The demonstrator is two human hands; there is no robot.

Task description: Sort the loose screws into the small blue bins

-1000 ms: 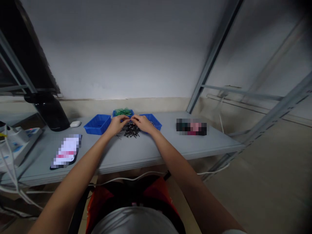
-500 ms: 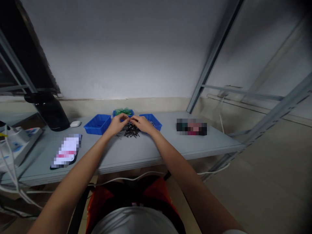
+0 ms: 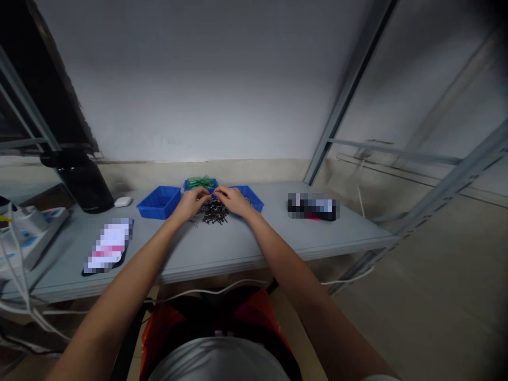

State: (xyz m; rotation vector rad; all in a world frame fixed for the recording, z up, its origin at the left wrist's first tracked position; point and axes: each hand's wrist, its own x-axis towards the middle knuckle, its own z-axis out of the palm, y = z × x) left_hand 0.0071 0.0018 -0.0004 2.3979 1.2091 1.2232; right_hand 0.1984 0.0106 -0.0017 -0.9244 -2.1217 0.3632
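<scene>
My left hand (image 3: 193, 202) and my right hand (image 3: 233, 201) meet fingertip to fingertip above a pile of dark screws (image 3: 214, 212) on the grey table. Both pinch; whatever is between the fingers is too small to make out. Left of my left hand stands a blue bin (image 3: 159, 203) with a little dark content. A second blue bin (image 3: 256, 200), partly covered by my right hand, holds shiny metal pieces. Behind the hands, a third blue bin (image 3: 186, 186) is filled with green pieces (image 3: 200, 182).
On the left are a phone (image 3: 109, 246), a white earbud case (image 3: 123, 201), a black bottle (image 3: 84, 182) and a white power strip (image 3: 43, 233) with cables. A pixelated dark object (image 3: 313, 207) lies on the right. Metal posts (image 3: 345, 100) rise at the right end.
My fingertips have shifted very slightly, with a small gap now between the two hands. The pixelated object on the right looks different. Bins and screw pile stay put.
</scene>
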